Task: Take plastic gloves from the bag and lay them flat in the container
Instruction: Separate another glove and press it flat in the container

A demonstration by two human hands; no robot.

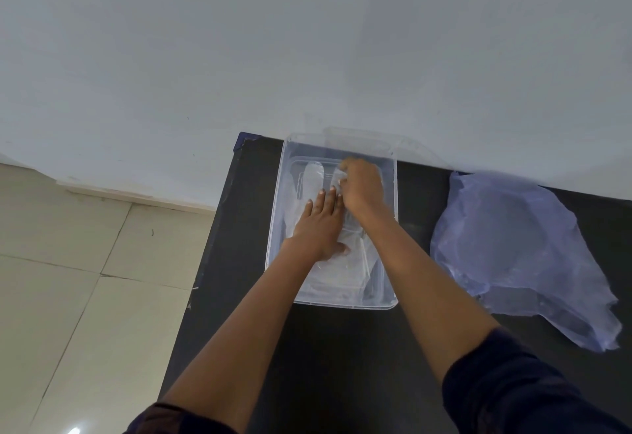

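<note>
I see both hands inside the clear container [337,303] on the black table [342,365]. My left hand [319,228] lies flat, fingers spread, pressing a plastic glove [313,175] down. My right hand [362,184] is curled at the far end, pinching glove film, its fingertips hidden. The glove's edges are hard to trace. The bag [513,245] lies right of the container, apart

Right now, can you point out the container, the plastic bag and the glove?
container [345,305], head view, on its near rim.
plastic bag [506,238], head view, on its crumpled middle.
glove [314,173], head view, on a flattened finger part.
</note>
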